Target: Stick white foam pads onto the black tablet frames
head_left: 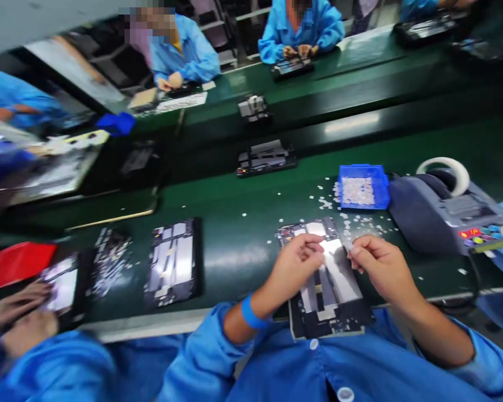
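Note:
In front of me a flat black device with its inside exposed, probably a tablet, lies on the green bench. Silvery panels and dark strips show on it. Above its upper middle is my left hand, fingers loosely curled and a gap between thumb and forefinger. I see nothing held there. At the device's right edge my right hand pinches a tiny whitish piece at the fingertips; its kind is too small to tell. Beyond the right hand, small white pieces lie scattered near a blue tray filled with similar bits.
A grey tape dispenser with a white roll stands at right. Another opened device lies to my left, beside a pile of small parts. A co-worker's hands work at far left. More devices lie farther back.

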`<state>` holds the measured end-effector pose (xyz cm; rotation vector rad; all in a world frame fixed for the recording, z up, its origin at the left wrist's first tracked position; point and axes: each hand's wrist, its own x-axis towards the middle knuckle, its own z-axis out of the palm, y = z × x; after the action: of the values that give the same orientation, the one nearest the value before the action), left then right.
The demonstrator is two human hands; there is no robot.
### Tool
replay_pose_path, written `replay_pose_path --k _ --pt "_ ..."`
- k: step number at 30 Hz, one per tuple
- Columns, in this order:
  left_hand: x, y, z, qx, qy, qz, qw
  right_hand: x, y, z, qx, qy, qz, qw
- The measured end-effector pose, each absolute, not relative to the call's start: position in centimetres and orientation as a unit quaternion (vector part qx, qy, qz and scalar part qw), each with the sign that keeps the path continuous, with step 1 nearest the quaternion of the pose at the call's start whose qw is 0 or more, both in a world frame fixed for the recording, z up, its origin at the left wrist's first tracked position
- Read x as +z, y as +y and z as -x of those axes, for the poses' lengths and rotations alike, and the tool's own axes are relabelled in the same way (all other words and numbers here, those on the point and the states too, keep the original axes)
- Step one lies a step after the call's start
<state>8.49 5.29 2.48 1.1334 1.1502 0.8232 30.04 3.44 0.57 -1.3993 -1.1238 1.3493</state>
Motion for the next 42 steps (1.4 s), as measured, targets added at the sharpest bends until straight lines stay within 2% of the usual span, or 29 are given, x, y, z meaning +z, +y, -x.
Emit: replay_pose_path --k 2,5,7,9,13,18,24,29,42 --pt "2.0 5.3 -9.1 0.398 0.48 -0.438 0.648 1.0 4.6 -27.3 0.54 -0.516 0.532 0.399" --pt "1.5 5.1 -7.3 0.427 0.51 -0.414 0.621 0.9 5.7 -25.4 0.524 -0.606 0.486 0.35" --pt "1.5 4.7 -4.9 0.437 0.549 -0.438 0.563 0.4 6.6 -25.5 0.464 -0.686 0.464 0.314" --pt "1.7 4.4 -2.3 0.438 0.581 -0.507 0.462 -0.3 7.9 -25.9 0.347 -0.774 0.444 0.288" --pt "1.6 4.7 0.7 0.287 0.557 -0.733 0.267 -1.3 10.9 -25.9 0.112 -0.898 0.36 0.227" --pt "0.2 5.8 -0.1 0.111 0.501 -0.849 0.122 -2.2 12.9 -25.0 -0.014 -0.948 0.272 0.162" --pt "0.1 6.4 -0.6 0.038 0.452 -0.891 0.022 -2.1 13.1 -25.2 -0.066 -0.952 0.272 0.121" --pt "0.8 6.5 -0.9 0.01 0.423 -0.906 -0.019 -2.0 13.1 -25.3 -0.065 -0.954 0.261 0.131" --pt "1.5 6.3 -1.3 -0.03 0.403 -0.913 -0.049 -2.0 13.4 -25.3 -0.035 -0.965 0.237 0.103"
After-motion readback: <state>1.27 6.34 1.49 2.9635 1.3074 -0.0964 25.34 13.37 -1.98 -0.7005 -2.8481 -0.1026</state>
